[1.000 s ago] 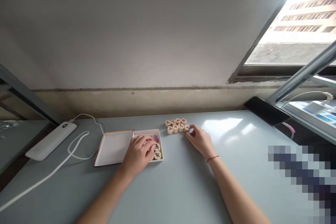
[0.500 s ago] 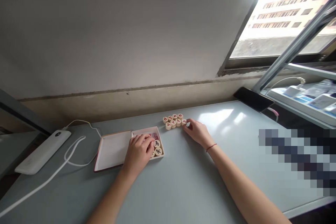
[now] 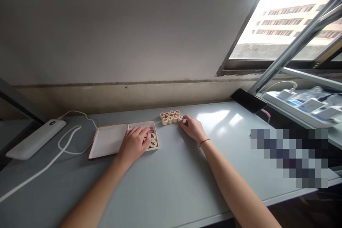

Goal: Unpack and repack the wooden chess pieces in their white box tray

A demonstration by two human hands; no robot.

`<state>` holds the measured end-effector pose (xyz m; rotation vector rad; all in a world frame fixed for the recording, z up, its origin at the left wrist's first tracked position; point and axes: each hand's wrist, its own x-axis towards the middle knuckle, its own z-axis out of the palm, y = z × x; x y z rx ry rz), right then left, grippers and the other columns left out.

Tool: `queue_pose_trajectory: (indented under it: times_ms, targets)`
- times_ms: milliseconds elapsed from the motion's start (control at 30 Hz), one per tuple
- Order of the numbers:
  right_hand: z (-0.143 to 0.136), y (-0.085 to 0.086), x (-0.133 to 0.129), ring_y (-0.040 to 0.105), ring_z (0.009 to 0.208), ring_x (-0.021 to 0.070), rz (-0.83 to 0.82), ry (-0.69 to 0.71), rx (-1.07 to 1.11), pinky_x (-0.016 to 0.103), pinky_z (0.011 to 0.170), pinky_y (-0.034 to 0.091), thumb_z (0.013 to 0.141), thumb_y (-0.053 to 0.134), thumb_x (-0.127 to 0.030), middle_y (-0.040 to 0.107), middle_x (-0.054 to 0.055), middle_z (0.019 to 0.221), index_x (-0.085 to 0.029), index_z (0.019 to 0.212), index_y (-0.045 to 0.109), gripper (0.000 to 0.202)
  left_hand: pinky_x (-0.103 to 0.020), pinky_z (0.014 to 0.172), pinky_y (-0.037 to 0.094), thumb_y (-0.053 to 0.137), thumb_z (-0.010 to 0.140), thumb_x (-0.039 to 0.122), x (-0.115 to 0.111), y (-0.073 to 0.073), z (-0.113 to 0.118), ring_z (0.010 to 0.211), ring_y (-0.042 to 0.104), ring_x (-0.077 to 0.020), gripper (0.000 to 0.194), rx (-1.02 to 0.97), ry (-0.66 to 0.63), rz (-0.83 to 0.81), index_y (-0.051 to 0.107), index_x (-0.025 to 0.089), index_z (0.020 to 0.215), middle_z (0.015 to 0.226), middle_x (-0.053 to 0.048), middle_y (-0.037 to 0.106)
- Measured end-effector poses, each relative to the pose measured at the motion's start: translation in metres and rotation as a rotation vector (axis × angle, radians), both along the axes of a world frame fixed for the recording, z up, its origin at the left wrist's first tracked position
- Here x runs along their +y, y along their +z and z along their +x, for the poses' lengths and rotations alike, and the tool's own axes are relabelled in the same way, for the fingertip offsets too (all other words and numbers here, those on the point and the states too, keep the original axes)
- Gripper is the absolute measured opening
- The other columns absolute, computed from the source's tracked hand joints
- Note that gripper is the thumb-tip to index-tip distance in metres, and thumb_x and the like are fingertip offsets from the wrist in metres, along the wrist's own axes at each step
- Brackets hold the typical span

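Observation:
My left hand (image 3: 134, 142) is over the open box tray (image 3: 156, 136), its fingers bent down onto the xiangqi pieces inside; its fingertips are partly hidden, and I cannot make out what they hold. Round pieces with black characters (image 3: 153, 143) show beside those fingers. To the right, my right hand (image 3: 192, 128) pinches a xiangqi piece (image 3: 180, 118) at the near right end of a group. That group of pale pieces with red characters (image 3: 170, 119) stands in two short rows, in low stacks.
The box's lid (image 3: 107, 141) lies open left of the tray. Further left are a white power bank (image 3: 37, 139) and a looped white cable (image 3: 60, 151). A black phone (image 3: 248, 100) leans at the back right, near a power strip (image 3: 301, 108). A wall borders the table's back.
The whole scene has shifted left and slightly up as the camera turned. My right hand stays at the end piece of the rows; my left hand stays in the box, its fingers slightly shifted.

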<state>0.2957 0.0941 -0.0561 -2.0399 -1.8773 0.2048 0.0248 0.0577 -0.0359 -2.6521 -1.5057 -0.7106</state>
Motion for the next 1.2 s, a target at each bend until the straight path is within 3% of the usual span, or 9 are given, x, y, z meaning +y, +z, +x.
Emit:
queue_pose_trajectory:
  times_ms: [167, 300, 467, 600, 733, 800, 967, 1067, 1200]
  targets:
    - [0.000, -0.002, 0.001, 0.059, 0.070, 0.0170, -0.020, -0.015, 0.029, 0.024, 0.060, 0.033, 0.087, 0.049, -0.037, 0.067, 0.003, 0.078, -0.021, 0.094, 0.062, 0.021, -0.040, 0.084, 0.042, 0.043, 0.093, 0.033, -0.008, 0.000, 0.006, 0.099, 0.059, -0.0256, 0.028, 0.106, 0.044, -0.063, 0.066, 0.021, 0.100, 0.108, -0.006, 0.068]
    - [0.006, 0.001, -0.001, 0.059, 0.067, 0.0174, -0.047, 0.021, 0.080, 0.024, 0.059, 0.036, 0.083, 0.054, -0.039, 0.065, 0.002, 0.073, -0.021, 0.099, 0.060, 0.024, -0.040, 0.089, 0.042, 0.050, 0.089, 0.042, -0.010, 0.003, 0.008, 0.104, 0.057, -0.0264, 0.036, 0.110, 0.026, -0.143, 0.061, 0.019, 0.115, 0.113, -0.008, 0.066]
    - [0.007, 0.026, -0.013, 0.053, 0.057, 0.0174, -0.015, 0.096, 0.111, 0.025, 0.055, 0.037, 0.084, 0.052, -0.042, 0.056, -0.002, 0.060, -0.019, 0.117, 0.052, 0.040, -0.041, 0.093, 0.040, 0.052, 0.084, 0.058, -0.008, 0.017, -0.007, 0.112, 0.053, -0.0283, 0.056, 0.088, 0.008, -0.147, 0.055, 0.019, 0.125, 0.121, -0.010, 0.062]
    - [-0.022, 0.043, -0.027, 0.053, 0.055, 0.0155, 0.010, 0.270, 0.212, 0.025, 0.055, 0.038, 0.089, 0.045, -0.044, 0.058, -0.001, 0.062, -0.023, 0.112, 0.057, 0.034, -0.041, 0.091, 0.040, 0.044, 0.089, 0.054, -0.002, 0.025, -0.026, 0.109, 0.053, -0.0271, 0.044, 0.073, 0.019, -0.165, 0.062, 0.023, 0.114, 0.116, -0.008, 0.064]
    - [-0.067, 0.037, -0.030, 0.058, 0.064, 0.0149, -0.135, 0.523, 0.399, 0.023, 0.057, 0.039, 0.093, 0.037, -0.045, 0.065, 0.002, 0.076, -0.023, 0.114, 0.058, 0.037, -0.040, 0.086, 0.040, 0.035, 0.095, 0.035, 0.003, 0.024, -0.039, 0.104, 0.053, -0.0258, 0.037, 0.078, 0.083, -0.218, 0.069, 0.023, 0.089, 0.104, -0.005, 0.067]
    - [-0.085, 0.030, -0.028, 0.055, 0.061, 0.0144, -0.152, 0.570, 0.376, 0.023, 0.055, 0.036, 0.094, 0.035, -0.046, 0.064, 0.002, 0.073, -0.021, 0.106, 0.062, 0.038, -0.040, 0.084, 0.041, 0.036, 0.093, 0.029, 0.004, 0.020, -0.043, 0.103, 0.053, -0.0262, 0.036, 0.085, 0.098, -0.233, 0.069, 0.023, 0.080, 0.101, -0.005, 0.068]
    - [-0.102, 0.021, -0.028, 0.043, 0.051, 0.0121, -0.100, 0.479, 0.246, 0.023, 0.050, 0.024, 0.096, 0.032, -0.046, 0.055, 0.001, 0.059, -0.019, 0.069, 0.057, 0.046, -0.038, 0.081, 0.042, 0.039, 0.090, 0.026, 0.002, 0.009, -0.052, 0.098, 0.054, -0.0259, 0.031, 0.074, 0.106, -0.280, 0.068, 0.025, 0.080, 0.103, -0.004, 0.066]
    - [-0.101, 0.018, -0.033, 0.043, 0.051, 0.0120, -0.062, 0.445, 0.245, 0.023, 0.050, 0.024, 0.096, 0.032, -0.045, 0.056, 0.001, 0.060, -0.019, 0.069, 0.056, 0.045, -0.032, 0.078, 0.044, 0.037, 0.090, 0.025, 0.000, 0.009, -0.053, 0.092, 0.058, -0.0216, 0.031, 0.060, 0.079, -0.319, 0.068, 0.025, 0.090, 0.105, -0.004, 0.066]
    - [-0.100, 0.016, -0.040, 0.052, 0.058, 0.0133, -0.030, 0.462, 0.248, 0.022, 0.053, 0.027, 0.096, 0.034, -0.042, 0.064, 0.003, 0.068, -0.019, 0.081, 0.063, 0.040, -0.029, 0.074, 0.045, 0.038, 0.089, 0.026, -0.002, 0.018, -0.050, 0.088, 0.061, -0.0201, 0.029, 0.058, 0.052, -0.363, 0.066, 0.022, 0.083, 0.099, -0.004, 0.066]
